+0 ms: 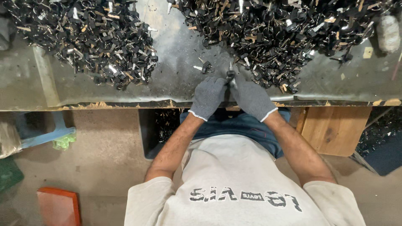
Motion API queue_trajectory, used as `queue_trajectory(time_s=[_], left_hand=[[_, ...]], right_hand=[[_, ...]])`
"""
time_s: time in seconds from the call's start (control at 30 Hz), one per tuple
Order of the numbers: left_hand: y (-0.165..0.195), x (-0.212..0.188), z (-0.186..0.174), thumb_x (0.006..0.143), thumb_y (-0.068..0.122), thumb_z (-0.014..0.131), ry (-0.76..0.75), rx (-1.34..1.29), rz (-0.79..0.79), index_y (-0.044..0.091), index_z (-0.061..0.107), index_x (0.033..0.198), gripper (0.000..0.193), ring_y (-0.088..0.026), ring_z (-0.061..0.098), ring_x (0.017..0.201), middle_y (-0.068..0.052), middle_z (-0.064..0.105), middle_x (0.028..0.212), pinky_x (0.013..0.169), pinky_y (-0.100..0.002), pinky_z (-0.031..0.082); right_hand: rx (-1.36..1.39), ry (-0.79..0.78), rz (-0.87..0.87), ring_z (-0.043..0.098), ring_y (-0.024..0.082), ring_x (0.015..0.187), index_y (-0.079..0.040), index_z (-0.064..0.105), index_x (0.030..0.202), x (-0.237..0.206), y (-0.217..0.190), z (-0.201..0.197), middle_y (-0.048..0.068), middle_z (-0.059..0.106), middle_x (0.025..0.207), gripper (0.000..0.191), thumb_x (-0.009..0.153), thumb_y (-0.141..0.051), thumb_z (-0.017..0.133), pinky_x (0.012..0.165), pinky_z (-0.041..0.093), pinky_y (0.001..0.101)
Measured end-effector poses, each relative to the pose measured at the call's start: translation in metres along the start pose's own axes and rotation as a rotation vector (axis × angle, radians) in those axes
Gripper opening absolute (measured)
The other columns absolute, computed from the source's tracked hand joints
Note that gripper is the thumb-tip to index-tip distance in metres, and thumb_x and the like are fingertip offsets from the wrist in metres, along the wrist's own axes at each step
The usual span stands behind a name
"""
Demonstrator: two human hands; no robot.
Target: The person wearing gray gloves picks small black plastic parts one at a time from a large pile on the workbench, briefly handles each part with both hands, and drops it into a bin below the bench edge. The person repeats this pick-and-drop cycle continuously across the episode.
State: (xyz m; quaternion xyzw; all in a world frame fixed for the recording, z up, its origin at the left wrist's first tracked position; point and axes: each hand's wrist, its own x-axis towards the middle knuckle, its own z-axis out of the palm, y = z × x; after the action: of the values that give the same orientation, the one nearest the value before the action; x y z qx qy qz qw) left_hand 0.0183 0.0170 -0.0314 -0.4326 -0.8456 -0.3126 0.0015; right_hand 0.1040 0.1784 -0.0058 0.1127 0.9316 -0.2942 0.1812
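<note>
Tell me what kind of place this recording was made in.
Probably a small workshop or factory bench. Two heaps of small black parts, left pile and right pile, lie on a worn metal table; gloved left hand and right hand hold one small part.

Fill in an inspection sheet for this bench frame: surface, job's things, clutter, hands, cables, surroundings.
Surface: grey metal bench top, scuffed, with a worn, chipped front edge.
Job's things: a small black part held upright between both hands at the bench's front edge; a large pile of like black parts on the left and another on the right.
Clutter: a few loose parts and fine scraps lie between the piles.
Hands: left hand and right hand in grey knit gloves, pressed together around the part.
Cables: nothing seen.
Surroundings: wooden board under the bench at right, orange block on the concrete floor, dark bin below the bench.
</note>
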Motion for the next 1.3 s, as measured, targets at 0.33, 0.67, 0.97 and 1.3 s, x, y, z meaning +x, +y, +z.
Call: queue_trajectory(time_s=[0.33, 0.67, 0.97, 1.3], left_hand=[[0.003, -0.006, -0.005, 0.083, 0.009, 0.068, 0.06, -0.174, -0.162, -0.005, 0.057, 0.134, 0.054, -0.039, 0.064, 0.091, -0.019, 0.066, 0.097, 0.078, -0.049, 0.053], [0.012, -0.017, -0.004, 0.086, 0.009, 0.068, 0.057, -0.164, -0.216, 0.001, 0.065, 0.126, 0.04, -0.034, 0.065, 0.086, -0.012, 0.066, 0.091, 0.074, -0.047, 0.054], [0.012, -0.024, -0.006, 0.087, 0.017, 0.074, 0.139, -0.005, -0.135, 0.01, 0.065, 0.093, 0.013, -0.032, 0.065, 0.082, -0.011, 0.064, 0.086, 0.069, -0.045, 0.052], [0.012, -0.017, -0.022, 0.086, 0.014, 0.077, 0.108, -0.01, -0.059, 0.011, 0.065, 0.088, 0.013, -0.031, 0.066, 0.077, -0.01, 0.064, 0.081, 0.068, -0.046, 0.052]], right_hand=[[-0.194, 0.191, -0.07, 0.072, 0.044, 0.078, 0.005, 0.044, 0.144, -0.012, -0.013, -0.007, 0.027, 0.07, 0.104, 0.053, 0.098, -0.019, 0.056, 0.063, 0.058, 0.0577], [0.2, 0.149, -0.109, 0.069, 0.047, 0.08, 0.01, 0.049, 0.124, -0.001, 0.002, -0.001, 0.029, 0.067, 0.09, 0.04, 0.101, -0.021, 0.06, 0.067, 0.055, 0.0544], [-0.292, 0.234, -0.166, 0.071, 0.037, 0.07, 0.004, 0.056, 0.122, -0.031, 0.003, 0.02, 0.022, 0.069, 0.092, 0.035, 0.096, -0.019, 0.062, 0.055, 0.057, 0.0462], [0.065, 0.138, -0.291, 0.07, 0.049, 0.088, 0.003, 0.055, 0.12, -0.015, -0.001, 0.006, 0.031, 0.068, 0.108, 0.037, 0.096, -0.024, 0.065, 0.073, 0.055, 0.0557]])
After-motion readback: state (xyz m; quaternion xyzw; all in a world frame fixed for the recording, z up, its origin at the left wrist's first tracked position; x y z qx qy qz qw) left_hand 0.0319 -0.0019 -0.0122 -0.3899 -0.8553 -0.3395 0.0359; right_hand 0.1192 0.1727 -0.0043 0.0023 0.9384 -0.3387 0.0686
